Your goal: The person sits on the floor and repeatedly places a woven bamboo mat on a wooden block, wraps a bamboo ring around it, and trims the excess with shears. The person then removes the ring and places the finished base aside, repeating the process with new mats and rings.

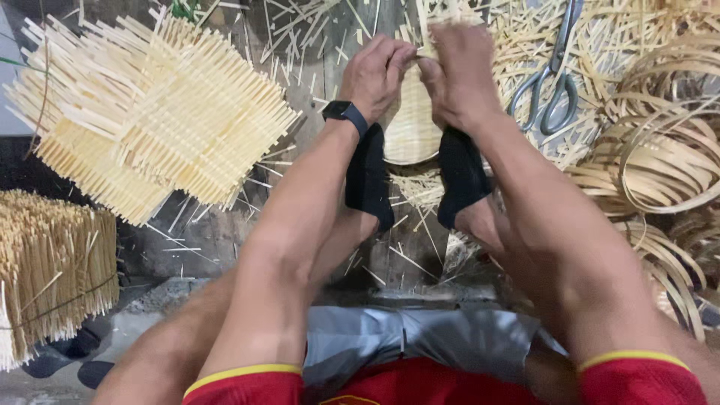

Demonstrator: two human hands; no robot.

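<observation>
My left hand (377, 73) and my right hand (459, 71) meet at the top middle, both pinching thin bamboo strips at the rim of a small round woven bamboo basket (410, 127). The basket stands on edge between my two feet in black socks (369, 174), which press against its sides. A black watch (345, 113) sits on my left wrist. My hands hide most of the basket's upper part.
A stack of woven bamboo mats (154, 112) lies at the left. A bundle of bamboo sticks (52, 262) stands at lower left. Metal scissors (551, 82) rest on loose strips at upper right, beside coiled bamboo bands (660, 157).
</observation>
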